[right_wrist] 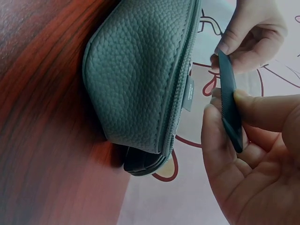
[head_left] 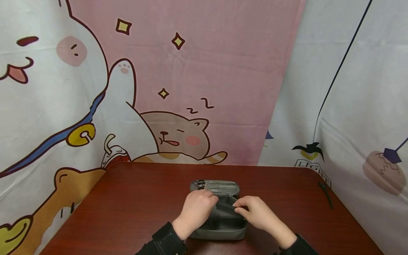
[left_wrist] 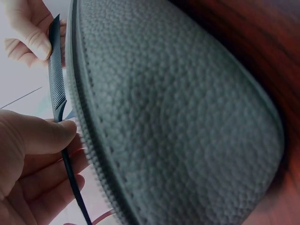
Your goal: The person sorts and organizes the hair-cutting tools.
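Observation:
A dark rat-tail comb is held level between my two hands over an open grey-green zip case. My left hand pinches the comb's thin tail just behind the teeth, its other fingers lying loosely behind, as the left wrist view shows. My right hand pinches the broad toothed end of the comb between thumb and fingers. The case's pebbled side fills much of both wrist views. In the head view the comb is barely visible against the dark inside of the case.
The case's opened lid lies toward the back, with metal tools in its left pocket. A thin dark item lies near the right edge of the reddish-brown table. Printed cloth hangs behind.

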`<state>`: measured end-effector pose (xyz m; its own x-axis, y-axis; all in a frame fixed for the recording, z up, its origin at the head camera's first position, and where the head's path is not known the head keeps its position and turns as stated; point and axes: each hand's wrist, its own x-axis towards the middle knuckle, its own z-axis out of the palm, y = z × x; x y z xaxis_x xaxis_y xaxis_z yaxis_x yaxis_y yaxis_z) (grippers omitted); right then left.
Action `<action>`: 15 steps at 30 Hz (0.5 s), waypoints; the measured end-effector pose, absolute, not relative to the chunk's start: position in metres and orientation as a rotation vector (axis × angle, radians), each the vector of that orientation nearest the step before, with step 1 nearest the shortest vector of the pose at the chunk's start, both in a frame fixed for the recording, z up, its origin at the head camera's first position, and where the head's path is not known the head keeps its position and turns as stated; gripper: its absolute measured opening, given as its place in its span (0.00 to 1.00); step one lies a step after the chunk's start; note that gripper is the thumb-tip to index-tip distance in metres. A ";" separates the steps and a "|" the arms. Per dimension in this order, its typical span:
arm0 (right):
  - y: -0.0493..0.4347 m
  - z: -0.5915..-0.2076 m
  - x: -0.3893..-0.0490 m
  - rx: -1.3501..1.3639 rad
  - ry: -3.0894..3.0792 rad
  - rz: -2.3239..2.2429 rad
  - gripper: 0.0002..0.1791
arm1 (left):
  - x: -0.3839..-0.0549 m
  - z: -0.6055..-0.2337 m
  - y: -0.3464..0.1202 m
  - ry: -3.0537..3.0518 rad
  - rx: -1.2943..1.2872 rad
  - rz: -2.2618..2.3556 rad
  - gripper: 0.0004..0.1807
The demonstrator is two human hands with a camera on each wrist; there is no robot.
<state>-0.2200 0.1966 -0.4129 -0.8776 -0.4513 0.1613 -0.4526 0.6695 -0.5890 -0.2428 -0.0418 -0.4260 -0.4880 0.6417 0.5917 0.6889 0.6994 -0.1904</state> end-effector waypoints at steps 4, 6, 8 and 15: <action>0.196 -0.413 -0.221 0.778 -2.840 0.998 0.06 | -0.243 -0.428 -0.042 -2.256 -1.008 -0.093 0.06; 0.196 -0.413 -0.221 0.786 -2.815 0.986 0.06 | -0.243 -0.429 -0.043 -2.255 -1.005 -0.092 0.07; 0.195 -0.412 -0.221 0.796 -2.788 0.979 0.07 | -0.243 -0.429 -0.043 -2.259 -1.000 -0.091 0.07; 0.195 -0.411 -0.221 0.794 -2.754 0.975 0.06 | -0.241 -0.431 -0.043 -2.282 -0.992 -0.093 0.07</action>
<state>-0.2207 0.1946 -0.4111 -0.8563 -0.4388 0.2724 -0.5124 0.6561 -0.5540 -0.2409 -0.0431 -0.4311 -0.5100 0.6329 0.5825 0.6782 0.7124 -0.1802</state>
